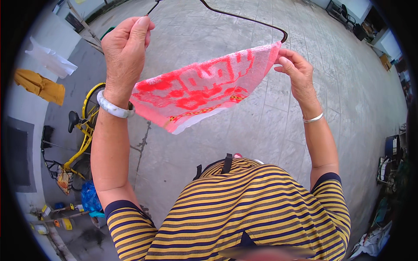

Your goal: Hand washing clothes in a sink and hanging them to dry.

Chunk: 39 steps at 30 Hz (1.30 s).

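A dark wire clothes hanger (244, 18) spans the top of the view, and its upper part runs out of frame. My left hand (127, 48) is closed in a fist at the hanger's left side, where the wire meets my fingers. Draped from the hanger is a pink and red patterned towel (196, 89) with a white lower edge, its left end partly behind my left wrist. My right hand (298, 71) pinches the towel's upper right corner between thumb and fingers, just below the hanger's bent right end.
Pale concrete floor (244, 139) lies below. To the left stand a yellow bicycle (80, 148) and a blue plastic bag (90, 195). A mustard cloth (41, 86) and a white cloth (52, 58) hang by the left wall. Assorted items line the right edge.
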{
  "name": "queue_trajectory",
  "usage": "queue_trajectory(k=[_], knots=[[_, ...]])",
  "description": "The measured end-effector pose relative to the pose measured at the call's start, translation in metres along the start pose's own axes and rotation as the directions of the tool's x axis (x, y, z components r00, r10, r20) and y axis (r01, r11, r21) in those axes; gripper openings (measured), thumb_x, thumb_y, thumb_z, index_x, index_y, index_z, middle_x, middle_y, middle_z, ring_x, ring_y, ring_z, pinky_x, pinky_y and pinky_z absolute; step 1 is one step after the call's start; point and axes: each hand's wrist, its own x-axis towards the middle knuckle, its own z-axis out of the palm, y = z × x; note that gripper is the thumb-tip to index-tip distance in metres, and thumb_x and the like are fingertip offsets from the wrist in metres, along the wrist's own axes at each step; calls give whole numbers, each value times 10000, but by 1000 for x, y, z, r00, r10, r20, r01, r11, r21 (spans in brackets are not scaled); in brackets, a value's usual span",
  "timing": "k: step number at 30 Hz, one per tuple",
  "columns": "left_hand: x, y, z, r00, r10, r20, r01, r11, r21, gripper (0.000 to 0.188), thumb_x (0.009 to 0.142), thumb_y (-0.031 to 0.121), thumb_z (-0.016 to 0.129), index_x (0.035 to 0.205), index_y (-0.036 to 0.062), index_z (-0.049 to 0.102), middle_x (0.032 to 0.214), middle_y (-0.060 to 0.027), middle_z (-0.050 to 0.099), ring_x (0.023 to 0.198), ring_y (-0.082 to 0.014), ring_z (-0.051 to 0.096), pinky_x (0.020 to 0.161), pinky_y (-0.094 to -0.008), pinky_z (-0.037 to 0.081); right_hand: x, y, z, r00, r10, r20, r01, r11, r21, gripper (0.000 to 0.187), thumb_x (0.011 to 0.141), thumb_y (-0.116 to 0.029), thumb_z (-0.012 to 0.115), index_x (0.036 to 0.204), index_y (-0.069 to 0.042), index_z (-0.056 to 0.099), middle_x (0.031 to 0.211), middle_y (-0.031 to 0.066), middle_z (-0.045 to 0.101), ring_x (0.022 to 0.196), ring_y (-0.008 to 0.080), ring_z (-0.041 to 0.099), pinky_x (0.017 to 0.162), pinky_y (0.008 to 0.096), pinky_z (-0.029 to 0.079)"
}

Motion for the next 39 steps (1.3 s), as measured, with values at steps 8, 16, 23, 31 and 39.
queue_trajectory(k=[8,16,23,31,39], knots=[[0,-18,-4,999,36,-32,-30,985,168,215,907,190,561,826,1,624,634,39,492,541,-22,400,472,-166,296,23,19,21,976,-175,-129,125,938,-323,125,831,-96,605,820,27,630,742,-8,596,657,51,516,589,206,413],[-14,-31,-22,998,-57,-23,59,995,85,211,907,183,556,820,1,618,634,35,488,547,-26,399,470,-169,297,42,33,22,984,-55,-169,34,992,-123,109,840,-94,594,824,0,646,749,3,606,693,78,567,677,248,496],[-10,-39,-13,997,-70,8,70,997,-8,207,907,181,554,833,2,627,625,39,483,538,-19,393,454,-165,282,42,35,19,987,-101,-123,75,978,-196,224,846,-156,614,1008,-2,615,882,35,634,850,118,592,760,251,487],[-8,-24,4,999,30,43,-38,981,192,236,874,121,527,682,11,610,538,24,496,498,-41,423,456,-205,323,57,9,30,919,-245,308,384,729,-567,229,855,-206,620,1008,-35,633,846,51,650,809,105,587,733,267,473],[15,-36,4,993,88,74,-92,995,47,259,885,137,522,677,8,606,532,35,489,478,-35,402,440,-197,312,70,-14,17,828,-276,487,501,753,-426,205,888,-197,591,894,5,628,657,-24,518,598,58,472,526,206,388]])
